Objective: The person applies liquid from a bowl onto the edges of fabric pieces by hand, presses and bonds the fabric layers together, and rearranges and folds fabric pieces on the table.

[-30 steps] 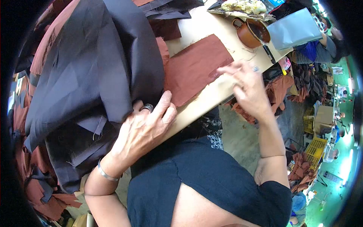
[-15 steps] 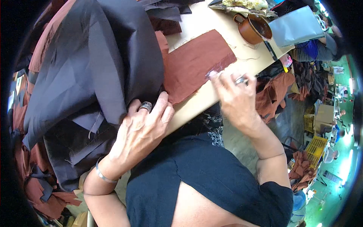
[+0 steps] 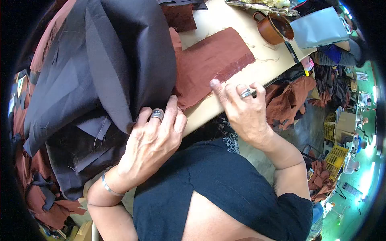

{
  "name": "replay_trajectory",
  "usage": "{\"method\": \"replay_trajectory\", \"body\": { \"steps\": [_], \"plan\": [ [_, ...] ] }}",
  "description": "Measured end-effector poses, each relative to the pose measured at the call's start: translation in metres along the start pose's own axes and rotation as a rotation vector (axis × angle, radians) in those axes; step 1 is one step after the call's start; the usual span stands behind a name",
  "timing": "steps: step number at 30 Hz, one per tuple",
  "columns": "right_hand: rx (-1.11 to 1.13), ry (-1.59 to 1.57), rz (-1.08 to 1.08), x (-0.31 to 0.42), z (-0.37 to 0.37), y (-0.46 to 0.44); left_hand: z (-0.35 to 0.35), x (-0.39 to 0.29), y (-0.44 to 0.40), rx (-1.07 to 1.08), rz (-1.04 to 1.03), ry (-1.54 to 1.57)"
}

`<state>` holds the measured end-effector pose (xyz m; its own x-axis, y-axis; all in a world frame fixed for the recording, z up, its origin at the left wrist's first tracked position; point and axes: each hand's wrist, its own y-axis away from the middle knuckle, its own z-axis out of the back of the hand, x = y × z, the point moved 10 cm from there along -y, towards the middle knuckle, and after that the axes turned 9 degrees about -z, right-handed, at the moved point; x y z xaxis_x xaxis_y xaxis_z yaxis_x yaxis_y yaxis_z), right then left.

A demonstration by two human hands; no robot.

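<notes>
A large dark cloth (image 3: 120, 60) lies bunched over the left of the table. The bent fingers of my left hand (image 3: 155, 132) press on its lower edge, beside a reddish-brown fabric piece (image 3: 213, 60) that lies flat with a frayed right end. Just below that piece, over the table edge, is my right hand (image 3: 245, 110). Its forefinger points out with a whitish smear on the tip, and the other fingers are curled around a small silver thing (image 3: 247, 93) I cannot make out. Part of the brown piece is hidden under the dark cloth.
A brown mug (image 3: 273, 30) with dark contents stands at the table's (image 3: 273, 58) far right. Near it lie a black pen-like item (image 3: 291, 52) and a grey-blue flat case (image 3: 320, 27). Brown scraps (image 3: 293, 98) hang past the right edge. Yellow crates (image 3: 335, 158) stand farther off.
My right hand has drawn back left and down, off the brown piece's lower edge. My left hand stays on the dark cloth. The whole view has shifted slightly.
</notes>
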<state>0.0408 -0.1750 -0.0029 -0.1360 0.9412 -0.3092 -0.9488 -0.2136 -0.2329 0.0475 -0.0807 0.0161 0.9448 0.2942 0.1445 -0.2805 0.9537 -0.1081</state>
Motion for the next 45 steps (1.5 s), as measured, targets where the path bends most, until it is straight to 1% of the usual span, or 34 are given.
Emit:
{"method": "replay_trajectory", "body": {
  "steps": [3,5,7,10,15,17,21,22,25,27,28,29,31,34,37,40,43,44,45],
  "plan": [
    [-0.013,-0.049,0.02,-0.002,0.005,0.0,0.001,-0.002,0.0,0.002,-0.007,-0.044],
    [0.005,0.007,-0.062,-0.02,-0.006,-0.005,0.001,-0.003,0.001,-0.001,-0.01,-0.064],
    [-0.001,0.093,-0.064,-0.024,-0.009,-0.01,0.002,-0.004,0.002,-0.019,-0.01,-0.093],
    [-0.04,0.101,-0.005,-0.013,-0.004,-0.008,0.003,-0.006,0.003,-0.045,-0.007,-0.132],
    [-0.032,0.034,0.076,0.011,0.002,-0.004,0.001,-0.008,0.005,-0.047,0.001,-0.125],
    [-0.038,0.004,0.102,0.022,0.007,-0.001,-0.001,-0.009,0.006,-0.006,0.004,-0.08],
    [0.0,-0.158,0.13,0.04,0.01,0.003,-0.002,-0.011,0.006,-0.001,0.004,-0.078],
    [0.028,-0.297,0.081,0.032,0.007,-0.001,-0.003,-0.011,0.006,0.0,0.005,-0.079],
    [0.272,-0.647,0.057,-0.014,-0.002,-0.021,0.0,-0.011,0.005,-0.005,-0.003,-0.1],
    [0.03,-0.677,-0.133,-0.088,0.0,-0.036,0.002,-0.012,0.004,-0.016,-0.003,-0.121],
    [-0.046,-0.504,-0.273,-0.144,0.004,-0.044,0.002,-0.013,0.005,-0.068,-0.017,-0.159],
    [-0.122,-0.35,-0.404,-0.193,0.009,-0.05,0.001,-0.013,0.004,-0.069,-0.019,-0.157],
    [-0.047,-0.086,-0.412,-0.227,-0.007,-0.054,0.0,-0.012,0.005,-0.06,-0.017,-0.154],
    [-0.031,0.103,-0.416,-0.248,-0.039,-0.057,0.001,-0.013,0.005,-0.046,-0.022,-0.148],
    [0.283,0.061,-0.524,-0.263,-0.071,-0.063,0.002,-0.013,0.003,-0.042,-0.016,-0.144],
    [0.273,-0.069,-0.481,-0.266,-0.071,-0.063,0.003,-0.013,0.003,-0.053,-0.022,-0.152],
    [0.058,-0.143,-0.503,-0.26,-0.028,-0.054,0.0,-0.012,0.004,-0.012,-0.003,-0.132],
    [0.008,-0.053,-0.473,-0.249,-0.02,-0.05,-0.002,-0.012,0.005,0.015,0.008,-0.119],
    [0.011,-0.019,-0.452,-0.238,-0.017,-0.048,-0.001,-0.013,0.005,0.009,0.007,-0.121]
  ]
}}
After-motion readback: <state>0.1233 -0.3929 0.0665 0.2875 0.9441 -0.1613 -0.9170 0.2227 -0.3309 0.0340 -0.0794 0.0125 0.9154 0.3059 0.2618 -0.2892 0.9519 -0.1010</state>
